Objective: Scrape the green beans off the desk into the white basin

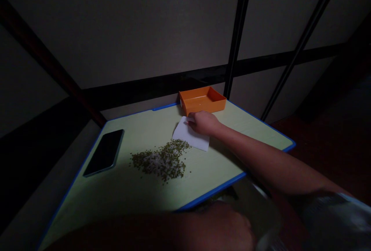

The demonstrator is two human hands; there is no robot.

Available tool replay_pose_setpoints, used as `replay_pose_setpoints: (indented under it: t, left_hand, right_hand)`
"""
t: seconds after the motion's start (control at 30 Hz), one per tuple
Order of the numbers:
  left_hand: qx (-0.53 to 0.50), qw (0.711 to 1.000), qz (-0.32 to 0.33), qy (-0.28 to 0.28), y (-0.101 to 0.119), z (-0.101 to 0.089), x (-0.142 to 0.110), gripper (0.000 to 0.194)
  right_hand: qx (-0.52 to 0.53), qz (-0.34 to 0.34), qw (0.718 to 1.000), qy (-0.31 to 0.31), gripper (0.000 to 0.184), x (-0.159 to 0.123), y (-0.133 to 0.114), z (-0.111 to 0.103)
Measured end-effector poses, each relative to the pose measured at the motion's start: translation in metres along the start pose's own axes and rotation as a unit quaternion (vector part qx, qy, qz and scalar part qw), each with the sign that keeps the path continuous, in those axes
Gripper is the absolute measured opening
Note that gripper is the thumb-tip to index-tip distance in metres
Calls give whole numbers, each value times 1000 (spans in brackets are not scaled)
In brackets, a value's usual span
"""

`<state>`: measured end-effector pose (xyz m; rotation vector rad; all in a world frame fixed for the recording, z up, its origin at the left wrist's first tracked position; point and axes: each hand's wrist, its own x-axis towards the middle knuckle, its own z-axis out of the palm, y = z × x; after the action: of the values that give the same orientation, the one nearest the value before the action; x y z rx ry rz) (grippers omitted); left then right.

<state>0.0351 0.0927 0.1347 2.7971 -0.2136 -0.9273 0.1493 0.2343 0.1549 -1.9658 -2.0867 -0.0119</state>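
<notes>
Pinched in my right hand (203, 122) is a sheet of white paper (193, 137), its lower edge bent toward the table. Just left of the paper lies a loose spread of small greenish grains mixed with white ones (160, 160). My left hand (217, 226) is low in front, past the table's near edge, dark and blurred. It looks curled closed, but whatever it grips is hidden. Close beside it, under the edge, is a pale container-like shape (261, 208), dim and only partly visible.
An orange open tray (218, 107) stands at the table's back, just behind my right hand. A dark-screened phone (104, 153) lies at the left edge. The pale table (139, 123) has a blue rim and stands against a panelled wall (150, 31). The light is dim.
</notes>
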Motion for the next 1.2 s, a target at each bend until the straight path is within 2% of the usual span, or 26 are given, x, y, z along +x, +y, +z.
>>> replay_pose_setpoints:
  t: [0.2, 0.23, 0.3, 0.4, 0.53, 0.67, 0.9, 1.07, 1.2]
  left_hand:
    - [-13, 1000, 0, 25, -3, 11, 3, 21]
    - [-19, 999, 3, 42, -3, 15, 4, 19]
    - [-5, 990, 19, 140, -6, 26, 7, 18]
    - [-6, 982, 31, 184, -9, 44, 14, 13]
    - [-22, 980, 50, 193, -10, 58, 19, 12]
    - [-49, 978, 55, 193, -7, 60, 17, 14]
    - [-130, 969, 2, 210, -2, 52, 12, 26]
    - [-171, 963, -22, 207, 2, 49, 10, 29]
    - [-190, 961, -23, 199, 3, 47, 9, 28]
  right_hand:
    - [55, -37, 998, -7, 36, -4, 10, -4]
    - [67, -38, 997, 2, 36, -4, 13, -6]
    - [83, -29, 996, 29, 36, -5, 20, -9]
    - [65, -5, 996, 53, 37, -6, 30, -14]
    - [7, 32, 999, 43, 37, -8, 33, -16]
    - [-18, 39, 999, 13, 36, -9, 22, -6]
    - [80, -7, 997, -4, 35, -14, -4, 10]
    - [128, 6, 992, 16, 34, -16, -2, 2]
    - [124, 7, 992, 31, 33, -16, 2, -3]
